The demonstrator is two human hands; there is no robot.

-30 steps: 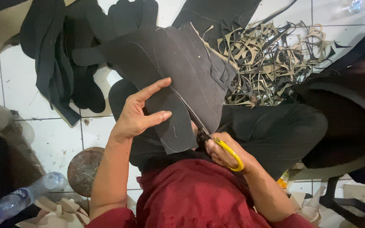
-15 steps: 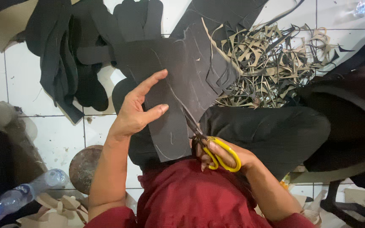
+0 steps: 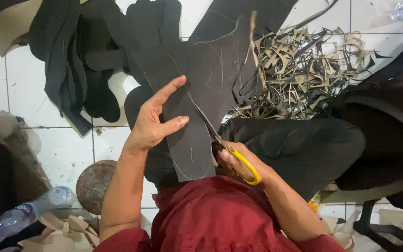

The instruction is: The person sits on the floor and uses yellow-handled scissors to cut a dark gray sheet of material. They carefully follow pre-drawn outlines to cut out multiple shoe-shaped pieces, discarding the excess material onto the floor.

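A white tiled floor (image 3: 66,154) fills the view. At twelve o'clock lies a heap of dark cut sole-shaped pieces (image 3: 85,60); at two o'clock, a tangle of tan and black offcut strips (image 3: 304,70). In the centre a large dark grey rubbery sheet (image 3: 201,74) with faint traced outlines rises over the person's lap. The left hand (image 3: 152,123) grips its edge, thumb pressed on the front, index finger extended. The right hand (image 3: 236,163), at five o'clock from the sheet, is closed through the handles of yellow-handled scissors (image 3: 225,147) whose blades bite into the sheet. At eight o'clock sit a round rusty metal ball (image 3: 94,184) and a clear plastic bottle (image 3: 29,212) with a blue cap.
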